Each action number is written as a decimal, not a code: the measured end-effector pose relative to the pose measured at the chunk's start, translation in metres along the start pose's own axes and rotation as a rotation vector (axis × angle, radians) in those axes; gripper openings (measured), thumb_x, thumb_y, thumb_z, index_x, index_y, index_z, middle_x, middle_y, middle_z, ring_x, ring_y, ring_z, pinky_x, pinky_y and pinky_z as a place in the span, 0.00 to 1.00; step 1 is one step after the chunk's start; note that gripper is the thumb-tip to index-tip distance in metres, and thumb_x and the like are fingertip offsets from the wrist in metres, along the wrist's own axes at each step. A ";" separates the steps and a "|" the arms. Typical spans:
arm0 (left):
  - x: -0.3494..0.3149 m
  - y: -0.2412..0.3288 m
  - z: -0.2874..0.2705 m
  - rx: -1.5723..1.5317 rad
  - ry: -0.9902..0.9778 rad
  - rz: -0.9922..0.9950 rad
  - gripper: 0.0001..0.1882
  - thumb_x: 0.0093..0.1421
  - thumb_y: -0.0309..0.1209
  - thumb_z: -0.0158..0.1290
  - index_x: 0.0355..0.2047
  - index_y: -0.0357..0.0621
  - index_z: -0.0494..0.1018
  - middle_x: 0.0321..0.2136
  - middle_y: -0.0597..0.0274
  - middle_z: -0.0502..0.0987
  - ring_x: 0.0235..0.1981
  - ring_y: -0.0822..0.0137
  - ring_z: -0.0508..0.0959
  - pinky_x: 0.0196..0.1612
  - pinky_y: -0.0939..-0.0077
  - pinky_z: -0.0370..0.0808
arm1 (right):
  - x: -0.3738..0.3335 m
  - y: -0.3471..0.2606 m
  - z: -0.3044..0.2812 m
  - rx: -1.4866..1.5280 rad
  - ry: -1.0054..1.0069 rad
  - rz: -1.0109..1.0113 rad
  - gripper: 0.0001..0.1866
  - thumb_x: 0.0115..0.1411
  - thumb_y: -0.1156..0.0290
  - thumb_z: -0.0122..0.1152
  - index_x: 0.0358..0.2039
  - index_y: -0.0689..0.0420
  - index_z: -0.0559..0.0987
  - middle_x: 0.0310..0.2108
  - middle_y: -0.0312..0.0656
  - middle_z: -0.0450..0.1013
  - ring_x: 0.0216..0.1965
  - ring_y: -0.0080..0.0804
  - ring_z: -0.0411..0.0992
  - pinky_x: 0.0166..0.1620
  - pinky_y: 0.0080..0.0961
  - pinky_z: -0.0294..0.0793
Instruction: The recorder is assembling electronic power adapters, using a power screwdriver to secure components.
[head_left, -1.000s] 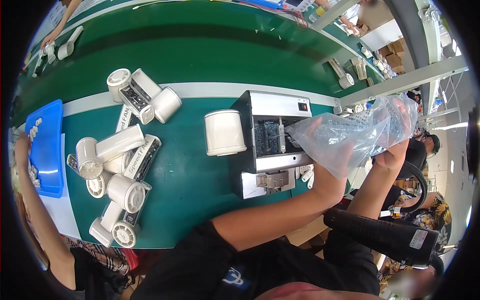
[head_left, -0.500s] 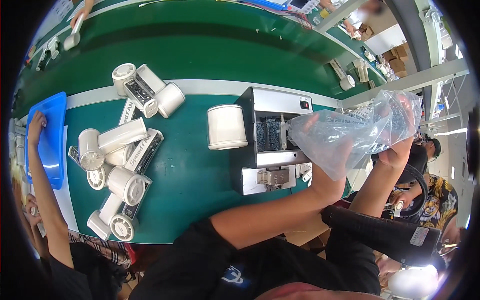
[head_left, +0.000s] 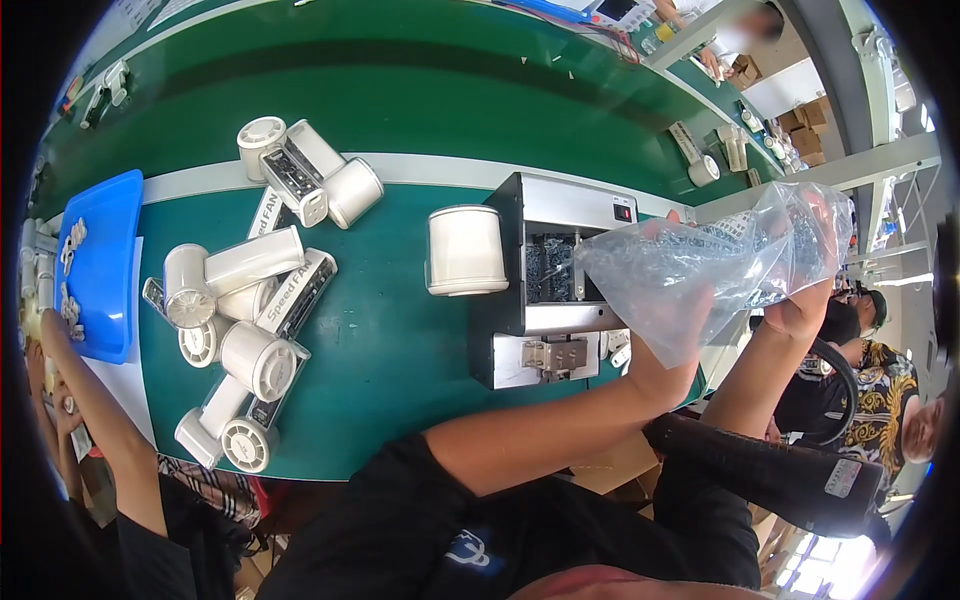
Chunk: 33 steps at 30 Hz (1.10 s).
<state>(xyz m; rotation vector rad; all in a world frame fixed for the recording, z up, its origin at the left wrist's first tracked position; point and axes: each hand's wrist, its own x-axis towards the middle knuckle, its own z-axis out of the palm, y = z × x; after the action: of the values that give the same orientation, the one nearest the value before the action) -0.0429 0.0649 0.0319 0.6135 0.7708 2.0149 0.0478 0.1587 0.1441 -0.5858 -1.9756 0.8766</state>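
Both my hands grip a clear plastic bag [head_left: 640, 290] of small dark pieces that look like screws. My left hand [head_left: 686, 305] is closed on the lower bag, seen partly through the film. My right hand [head_left: 803, 305] clutches its upper end, some fingers hidden by folds. The bag's near corner hangs at the right edge of an open box-shaped machine [head_left: 570, 205], probably a screw feeder. Small dark screws [head_left: 547, 285] lie in its hopper. Left of it, touching or nearly so, stands a white cylinder-shaped part [head_left: 466, 250].
Several white handheld fans [head_left: 258, 360] lie piled on the green bench [head_left: 390, 370]. At far left, a blue tray [head_left: 110, 260] holds small white parts, with a co-worker's arm [head_left: 100, 410] beside it. A black hose-like arm [head_left: 770, 475] crosses near my right forearm.
My hands and the bag stay nearly in place while the view shifts slightly. The co-worker's hand has moved back from the blue tray. Another person's hand at the upper left has gone from view.
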 end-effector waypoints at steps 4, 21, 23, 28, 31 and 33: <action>0.009 0.012 -0.016 0.604 -0.018 0.233 0.31 0.52 0.24 0.52 0.55 0.31 0.53 0.46 0.50 0.64 0.45 0.62 0.67 0.53 0.70 0.59 | 0.002 0.001 0.012 0.093 0.017 0.013 0.41 0.36 0.77 0.64 0.54 0.69 0.60 0.42 0.44 0.67 0.41 0.30 0.67 0.44 0.22 0.66; 0.004 0.011 -0.008 0.490 0.033 0.535 0.16 0.54 0.14 0.44 0.44 0.31 0.67 0.46 0.41 0.68 0.38 0.47 0.70 0.42 0.63 0.67 | 0.006 0.000 0.013 0.037 -0.011 -0.041 0.40 0.36 0.73 0.67 0.52 0.67 0.63 0.40 0.43 0.67 0.41 0.30 0.67 0.44 0.23 0.66; 0.004 0.008 -0.004 0.314 0.080 0.362 0.16 0.53 0.14 0.44 0.44 0.31 0.67 0.46 0.40 0.68 0.37 0.47 0.70 0.41 0.64 0.67 | 0.006 0.001 0.014 0.037 -0.019 -0.019 0.41 0.36 0.72 0.68 0.52 0.68 0.63 0.40 0.43 0.67 0.40 0.30 0.67 0.43 0.22 0.66; 0.006 0.002 -0.003 0.221 0.068 0.200 0.18 0.54 0.19 0.47 0.46 0.30 0.64 0.49 0.47 0.66 0.42 0.56 0.69 0.47 0.69 0.65 | 0.007 0.006 0.011 -0.018 -0.036 -0.126 0.41 0.36 0.68 0.68 0.52 0.69 0.63 0.39 0.43 0.67 0.40 0.29 0.66 0.43 0.21 0.64; 0.014 0.001 -0.004 0.277 0.091 0.296 0.22 0.54 0.23 0.50 0.50 0.32 0.61 0.51 0.51 0.64 0.45 0.60 0.68 0.51 0.71 0.62 | 0.007 0.001 0.015 -0.016 -0.028 -0.074 0.41 0.36 0.69 0.67 0.52 0.69 0.63 0.39 0.43 0.67 0.40 0.30 0.66 0.44 0.22 0.64; 0.014 0.001 -0.006 0.359 0.098 0.378 0.21 0.54 0.22 0.49 0.49 0.34 0.62 0.51 0.50 0.64 0.45 0.58 0.68 0.51 0.68 0.62 | 0.006 0.001 0.013 -0.017 -0.003 -0.049 0.40 0.35 0.70 0.67 0.52 0.68 0.63 0.40 0.43 0.67 0.40 0.30 0.67 0.44 0.22 0.65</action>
<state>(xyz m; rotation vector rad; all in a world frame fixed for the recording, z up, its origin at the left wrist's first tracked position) -0.0547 0.0745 0.0301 0.9275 1.1604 2.2786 0.0335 0.1588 0.1416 -0.5444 -1.9931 0.8320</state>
